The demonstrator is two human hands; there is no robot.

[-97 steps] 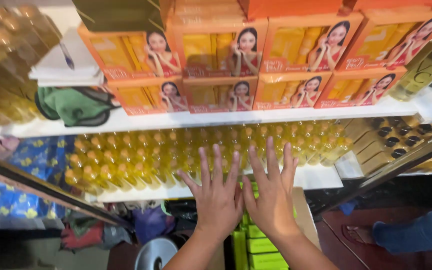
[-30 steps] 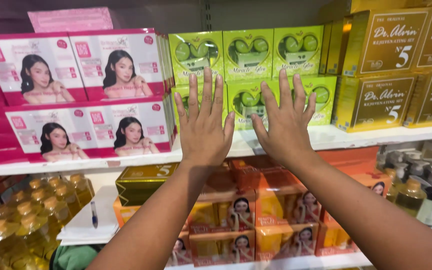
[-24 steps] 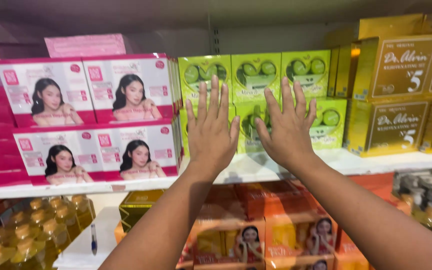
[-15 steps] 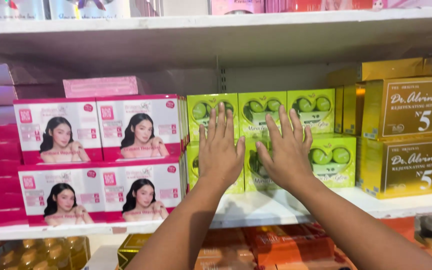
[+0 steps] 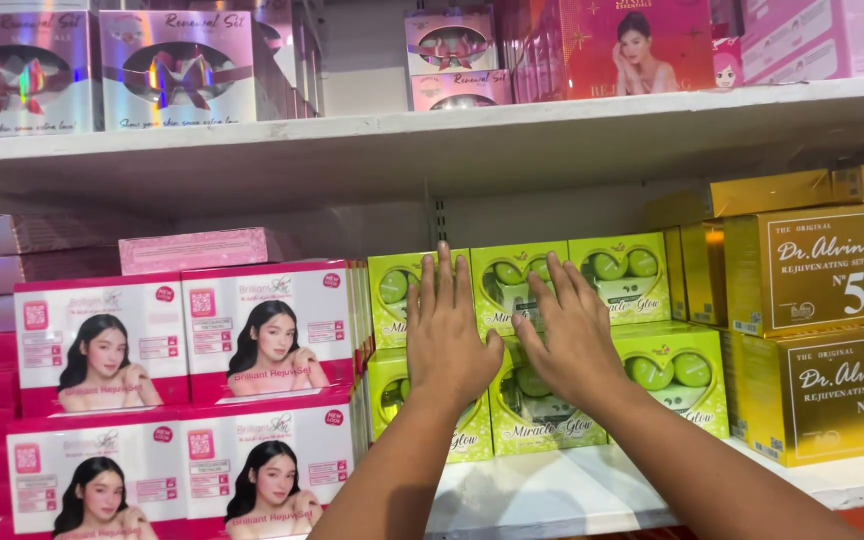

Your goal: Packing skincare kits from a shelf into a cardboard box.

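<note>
Your left hand [image 5: 449,340] and right hand [image 5: 574,340] rest flat, backs toward the camera, against the stacked lime-green boxes [image 5: 652,290] on the middle shelf [image 5: 542,490]. The fingers [image 5: 442,285] of both hands are spread and pinch nothing. The green boxes stand two high, between the pink boxes with a portrait print [image 5: 267,335] on your left and the gold boxes [image 5: 817,330] on your right. Silver gift boxes [image 5: 177,65] line the upper shelf [image 5: 452,130]. By the look of it, you are at the stage of laying palms on the stack, with no grasp made. A next move would call for closing the fingers around one box's edges without toppling its neighbours.
</note>
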